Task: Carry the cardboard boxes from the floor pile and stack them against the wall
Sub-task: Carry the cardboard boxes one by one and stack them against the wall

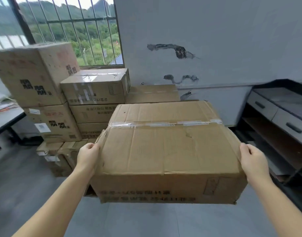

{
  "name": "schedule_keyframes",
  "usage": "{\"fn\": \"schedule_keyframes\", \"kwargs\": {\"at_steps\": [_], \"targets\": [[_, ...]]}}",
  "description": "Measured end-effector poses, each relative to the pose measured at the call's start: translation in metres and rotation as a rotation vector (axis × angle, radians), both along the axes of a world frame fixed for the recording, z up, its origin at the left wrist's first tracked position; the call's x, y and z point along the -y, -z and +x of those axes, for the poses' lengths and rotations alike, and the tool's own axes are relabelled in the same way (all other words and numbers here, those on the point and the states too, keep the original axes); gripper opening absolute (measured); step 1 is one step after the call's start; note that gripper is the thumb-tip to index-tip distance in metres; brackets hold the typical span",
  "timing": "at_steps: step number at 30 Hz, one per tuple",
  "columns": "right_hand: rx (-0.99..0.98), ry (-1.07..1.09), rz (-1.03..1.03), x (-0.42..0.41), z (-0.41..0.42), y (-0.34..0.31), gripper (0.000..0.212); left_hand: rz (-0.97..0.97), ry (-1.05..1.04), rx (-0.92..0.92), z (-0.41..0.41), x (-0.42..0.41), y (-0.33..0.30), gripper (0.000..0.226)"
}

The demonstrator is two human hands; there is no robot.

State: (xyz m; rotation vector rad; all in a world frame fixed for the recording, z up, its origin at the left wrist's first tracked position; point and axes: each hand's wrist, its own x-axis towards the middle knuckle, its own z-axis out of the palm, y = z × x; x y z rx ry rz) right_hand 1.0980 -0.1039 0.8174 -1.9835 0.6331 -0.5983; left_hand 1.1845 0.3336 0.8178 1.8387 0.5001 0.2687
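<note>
From the head view, one large taped cardboard box [165, 151] is held up in front of the person, one hand at each end. The left hand [87, 155] grips the box's left upper edge, its fingers [89, 146] curled over the torn corner; the right hand [253, 159] grips the right upper edge, thumb on top and the rest of its fingers hidden down the side. Both hands are clenched on the box.

Behind it stand the stacked boxes [95, 86] under the barred window [70, 29]: two big ones at the left, one on the other, three flatter ones piled beside them, one low one [152, 94] against the wall [206, 40], and at least two more on the floor [138, 219] below; the exact count there is unclear.

The held box's far edge lies near the low box and the wall. To the right a grey cabinet [281, 117] with two drawers and open shelves stands just beside the box's right end. At the left a desk [5, 117] edge juts in, well apart from the box. Bare floor shows in front, between the arms
</note>
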Motion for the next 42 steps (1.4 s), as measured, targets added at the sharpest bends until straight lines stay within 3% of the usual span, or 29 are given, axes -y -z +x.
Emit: {"fn": "schedule_keyframes", "kwargs": {"at_steps": [10,25,33,42], "targets": [[0.115,-0.027,-0.038,0.058,0.249,-0.035,0.049,-0.117,-0.015,0.112,0.235,0.05,-0.008,0.018],[0.21,0.002,-0.039,0.098,0.558,-0.082,0.045,-0.168,0.015,0.21,0.556,0.093,-0.086,0.018],[0.206,0.017,-0.013,0.088,0.687,-0.067,0.043,0.024,0.036,0.144,0.697,0.088,-0.076,0.017],[0.022,0.005,0.001,0.07,0.768,-0.027,0.038,0.299,0.04,-0.006,0.76,0.066,-0.059,0.025]]}}
